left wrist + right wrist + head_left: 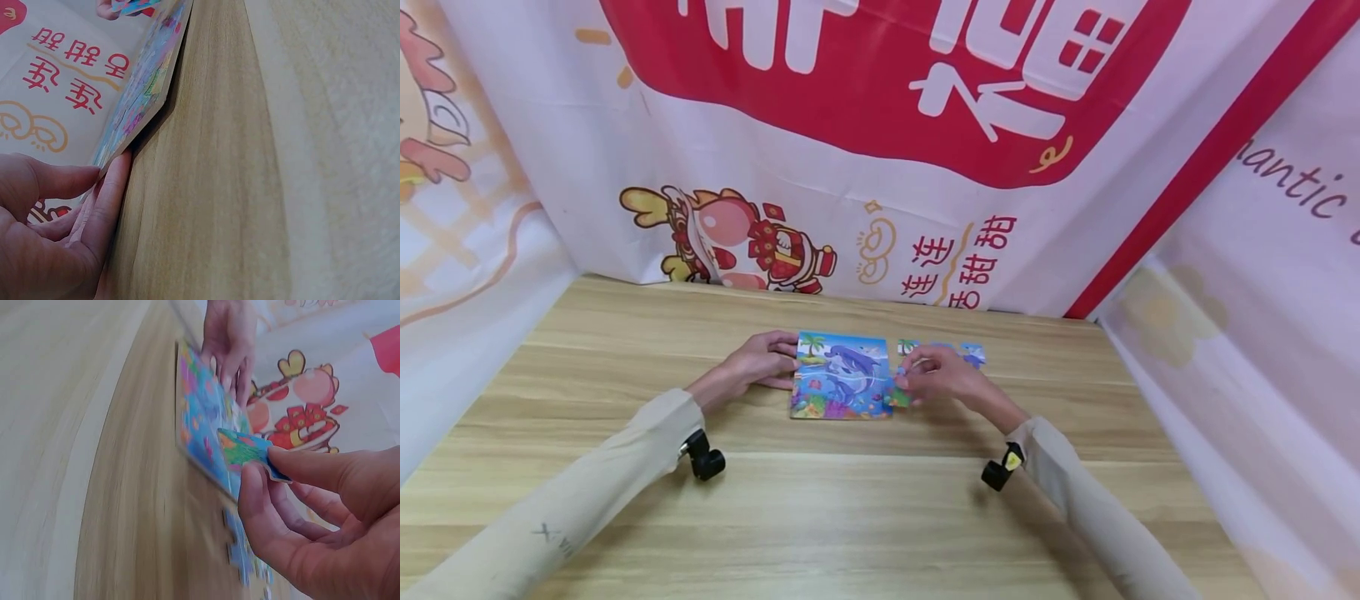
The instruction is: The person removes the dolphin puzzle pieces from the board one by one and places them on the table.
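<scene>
A dolphin jigsaw puzzle board (844, 379) with a palm tree and coral lies on the wooden table. My left hand (752, 362) grips its left edge, thumb above and fingers below, as the left wrist view shows. Between thumb and fingers, my right hand (946, 375) pinches a puzzle piece (245, 449) printed in green, orange and blue. That piece is tilted near the board's right edge; whether it touches the board I cannot tell. Loose puzzle pieces (236, 544) lie on the table to the right of the board, partly hidden by the right hand.
The wooden table (850, 517) reaches back to a printed cloth wall (820, 167). Cloth hangs on the left and right sides too. Each wrist carries a small black camera (703, 457).
</scene>
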A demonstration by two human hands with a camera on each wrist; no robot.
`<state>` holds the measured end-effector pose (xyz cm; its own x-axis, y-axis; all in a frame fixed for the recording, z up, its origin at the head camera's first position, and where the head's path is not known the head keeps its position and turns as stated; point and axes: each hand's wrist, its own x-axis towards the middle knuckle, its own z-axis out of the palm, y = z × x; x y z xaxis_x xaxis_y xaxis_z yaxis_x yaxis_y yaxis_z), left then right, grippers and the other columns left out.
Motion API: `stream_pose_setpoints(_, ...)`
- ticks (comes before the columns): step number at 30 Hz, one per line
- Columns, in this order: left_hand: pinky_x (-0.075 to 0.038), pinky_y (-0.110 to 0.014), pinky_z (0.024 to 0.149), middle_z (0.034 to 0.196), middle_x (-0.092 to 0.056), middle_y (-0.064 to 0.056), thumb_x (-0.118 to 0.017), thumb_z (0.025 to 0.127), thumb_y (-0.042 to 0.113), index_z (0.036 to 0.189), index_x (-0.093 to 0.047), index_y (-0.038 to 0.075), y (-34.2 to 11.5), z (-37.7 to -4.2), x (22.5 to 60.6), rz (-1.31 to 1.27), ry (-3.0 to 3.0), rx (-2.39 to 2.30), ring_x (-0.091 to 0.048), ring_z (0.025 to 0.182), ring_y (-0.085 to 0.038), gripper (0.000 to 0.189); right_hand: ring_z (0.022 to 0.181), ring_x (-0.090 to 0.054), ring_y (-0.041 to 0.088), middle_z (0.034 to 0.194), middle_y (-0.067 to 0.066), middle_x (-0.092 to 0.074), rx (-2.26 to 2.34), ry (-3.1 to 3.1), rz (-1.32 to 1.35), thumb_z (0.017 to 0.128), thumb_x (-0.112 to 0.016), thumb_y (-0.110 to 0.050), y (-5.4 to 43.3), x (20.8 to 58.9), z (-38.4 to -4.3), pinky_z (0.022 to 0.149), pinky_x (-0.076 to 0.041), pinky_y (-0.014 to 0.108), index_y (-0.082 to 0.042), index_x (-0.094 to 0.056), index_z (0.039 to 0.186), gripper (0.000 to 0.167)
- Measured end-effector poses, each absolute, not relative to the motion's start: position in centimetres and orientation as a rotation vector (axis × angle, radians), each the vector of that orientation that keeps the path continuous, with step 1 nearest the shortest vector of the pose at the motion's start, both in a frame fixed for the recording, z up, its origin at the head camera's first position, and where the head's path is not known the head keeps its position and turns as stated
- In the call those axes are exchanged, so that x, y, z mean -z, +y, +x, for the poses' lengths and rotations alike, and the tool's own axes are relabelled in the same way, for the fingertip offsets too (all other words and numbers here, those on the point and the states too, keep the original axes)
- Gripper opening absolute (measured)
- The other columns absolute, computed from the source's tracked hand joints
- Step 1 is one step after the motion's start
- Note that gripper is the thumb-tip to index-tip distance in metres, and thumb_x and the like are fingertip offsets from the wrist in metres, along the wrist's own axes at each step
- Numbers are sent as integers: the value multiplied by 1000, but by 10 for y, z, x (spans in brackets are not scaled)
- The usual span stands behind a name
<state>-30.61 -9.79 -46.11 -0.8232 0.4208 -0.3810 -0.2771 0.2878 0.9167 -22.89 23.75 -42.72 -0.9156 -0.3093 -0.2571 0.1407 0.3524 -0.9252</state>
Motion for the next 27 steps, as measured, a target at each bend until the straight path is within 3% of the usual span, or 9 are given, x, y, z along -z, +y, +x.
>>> stream_pose_setpoints(6,-68,-36,85,142,-47,-23,-60,102,-2,161,-30,-3,-96,-303,462,165,1981,-1582,-64,112,-27,66,78,-72,20,96,16,-76,1516,2311,-56,96,-77,-11,258,436,-222,75,-68,41,6,-62,115,29)
stream_pose_setpoints(12,-68,-35,85,141,-48,-23,-59,102,-2,160,-31,-3,-97,-301,462,159,1987,-1573,-64,112,-28,65,78,-69,20,99,21,-74,1421,2432,-85,97,-74,-6,264,441,-216,71,-67,40,8,-62,111,23)
stream_pose_setpoints(19,-67,-35,86,142,-47,-23,-59,102,-1,160,-31,-3,-98,-303,463,162,1992,-1579,-64,111,-27,65,81,-62,18,91,11,-72,1218,2742,-133,92,-80,-7,254,450,-211,68,-54,24,1,-69,97,15)
stream_pose_setpoints(27,-67,-35,86,143,-46,-21,-59,102,-1,161,-33,1,-99,-303,458,125,2001,-1578,-62,114,-28,64,84,-60,20,92,5,-69,1139,2810,-25,93,-81,-11,245,453,-208,73,-55,27,-6,-70,95,12)
